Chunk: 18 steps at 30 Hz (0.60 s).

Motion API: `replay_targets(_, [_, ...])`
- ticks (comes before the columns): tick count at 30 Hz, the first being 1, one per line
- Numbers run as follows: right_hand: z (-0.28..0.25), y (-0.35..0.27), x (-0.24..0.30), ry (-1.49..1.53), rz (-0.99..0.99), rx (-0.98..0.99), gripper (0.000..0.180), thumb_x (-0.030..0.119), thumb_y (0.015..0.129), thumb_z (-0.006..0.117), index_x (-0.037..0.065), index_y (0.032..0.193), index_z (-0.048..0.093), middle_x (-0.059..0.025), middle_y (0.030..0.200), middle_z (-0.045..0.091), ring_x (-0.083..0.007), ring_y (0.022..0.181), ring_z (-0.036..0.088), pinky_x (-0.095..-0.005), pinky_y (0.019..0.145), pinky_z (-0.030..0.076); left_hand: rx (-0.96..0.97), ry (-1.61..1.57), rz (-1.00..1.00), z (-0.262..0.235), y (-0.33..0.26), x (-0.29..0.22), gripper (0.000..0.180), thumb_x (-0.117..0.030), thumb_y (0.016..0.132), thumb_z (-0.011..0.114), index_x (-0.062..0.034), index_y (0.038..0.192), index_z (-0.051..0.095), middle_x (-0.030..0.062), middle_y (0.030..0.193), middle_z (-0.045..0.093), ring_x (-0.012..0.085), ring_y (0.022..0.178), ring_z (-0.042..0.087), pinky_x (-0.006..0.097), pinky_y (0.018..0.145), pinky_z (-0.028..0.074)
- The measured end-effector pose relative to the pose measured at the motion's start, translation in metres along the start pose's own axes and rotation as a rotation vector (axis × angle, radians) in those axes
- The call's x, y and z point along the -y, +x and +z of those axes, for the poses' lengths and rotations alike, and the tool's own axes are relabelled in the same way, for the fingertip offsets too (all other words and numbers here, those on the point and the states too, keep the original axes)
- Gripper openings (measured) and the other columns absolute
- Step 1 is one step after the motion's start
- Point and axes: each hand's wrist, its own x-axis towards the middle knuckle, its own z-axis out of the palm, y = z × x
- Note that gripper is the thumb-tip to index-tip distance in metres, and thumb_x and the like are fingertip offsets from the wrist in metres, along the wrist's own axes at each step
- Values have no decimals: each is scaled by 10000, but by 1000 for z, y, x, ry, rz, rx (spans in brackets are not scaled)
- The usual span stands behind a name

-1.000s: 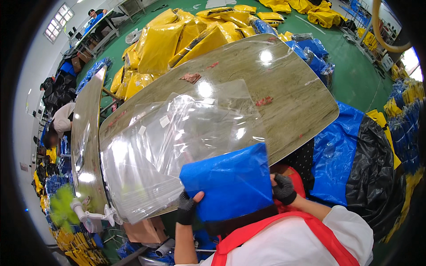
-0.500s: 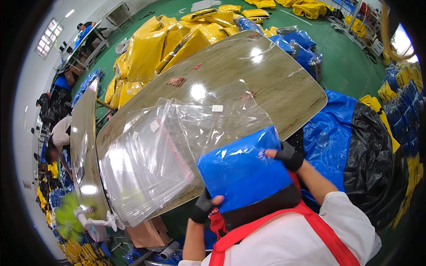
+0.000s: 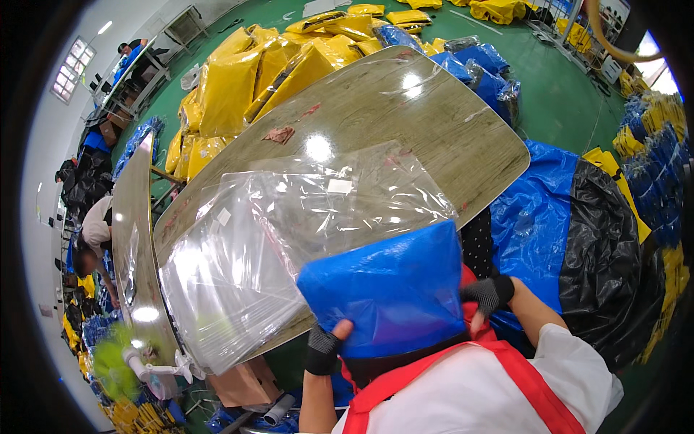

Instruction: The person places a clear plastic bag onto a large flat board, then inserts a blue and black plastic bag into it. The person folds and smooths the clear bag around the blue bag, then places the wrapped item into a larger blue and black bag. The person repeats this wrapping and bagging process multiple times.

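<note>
A folded blue plastic sheet (image 3: pixel 387 278) with a dark lower edge is held up before my body, over the table's near edge. My left hand (image 3: pixel 329 347), in a black-and-grey fingerless glove, grips its lower left edge with the thumb on top. At its right edge is my right hand (image 3: pixel 490 295), gloved alike, with fingers curled around the side and partly hidden. Just beyond the sheet lies a pile of clear plastic bags (image 3: pixel 238 267) with white labels, spread across the wood-patterned table (image 3: pixel 448 137).
Yellow packages (image 3: pixel 231 90) are heaped behind the table, with blue packages (image 3: pixel 491 79) beside them. A blue and black sheet (image 3: pixel 535 217) hangs at the right. A green-bladed fan (image 3: pixel 119 365) stands at the lower left. Another person (image 3: pixel 95 228) bends at the far left.
My right hand has slid from the sheet's upper right down to its right edge. The sheet has shifted left and flattened, covering more of its dark part. The top clear bag has also shifted left.
</note>
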Motion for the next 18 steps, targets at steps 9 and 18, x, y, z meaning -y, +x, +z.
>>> replay_targets(9, [18, 8, -9, -22, 290, -59, 881, 218, 722, 782, 26, 1420, 278, -119, 1386, 420, -223, 1291, 360, -356, 1089, 257, 103, -102, -59, -15, 3, 15, 841, -320, 688, 790, -25, 1348, 361, 120, 1278, 490, 246, 1175, 471, 385, 991, 399])
replay_targets(18, [31, -24, -64, 62, 71, 26, 791, 221, 814, 702, -1, 1421, 246, -121, 1394, 408, -218, 1258, 386, -347, 1060, 299, 179, -9, -41, -35, -35, 79, 874, -257, 633, 830, -48, 1349, 374, 102, 1288, 498, 252, 1181, 468, 387, 1008, 376])
